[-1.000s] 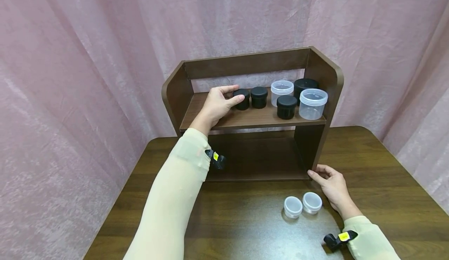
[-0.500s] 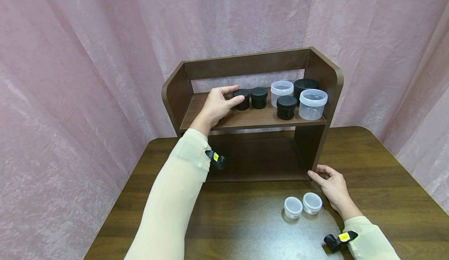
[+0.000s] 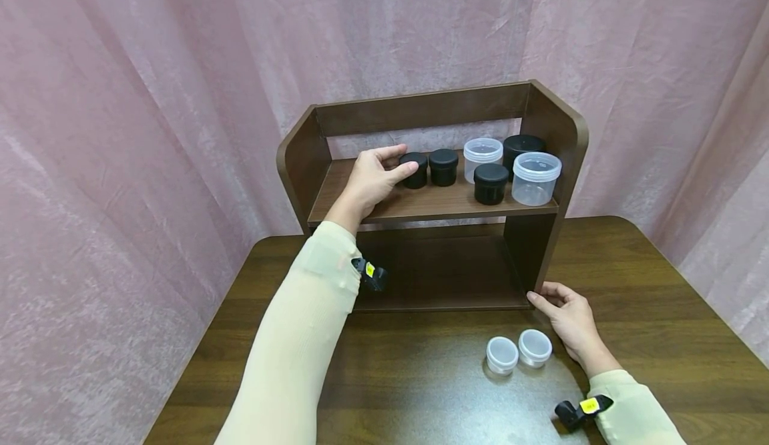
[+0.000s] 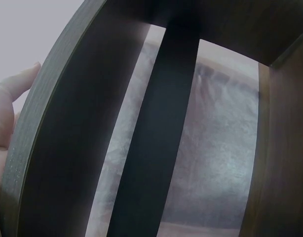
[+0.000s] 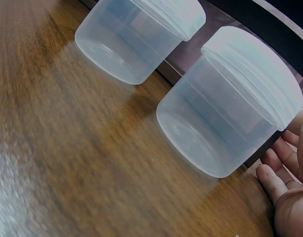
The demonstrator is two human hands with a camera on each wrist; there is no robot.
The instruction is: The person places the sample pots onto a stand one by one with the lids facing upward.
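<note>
In the head view my left hand [image 3: 371,179] pinches a small black lidded jar [image 3: 420,177] on the upper shelf, thumb at its front and fingers behind. Beside it stands a second black jar [image 3: 443,169]. My right hand [image 3: 571,321] grips the lower right front corner of the brown two-tier shelf [image 3: 444,217], thumb and fingers on either side of the panel edge. Near that hand, two small clear lidded jars [image 3: 502,355] stand on the table; the right wrist view shows one clear jar [image 5: 225,108] closest to the fingers. The left wrist view shows mostly the shelf panels.
Farther right on the upper shelf are another black jar [image 3: 490,185], two larger clear jars [image 3: 535,181] and a big black jar [image 3: 523,145] partly hidden behind. The shelf stands on a brown wooden table [image 3: 408,378], with pink curtains [image 3: 420,25] behind it.
Almost nothing differs. The fingers of my left hand shift very slightly at the black jar, while my right hand stays at the shelf corner.
</note>
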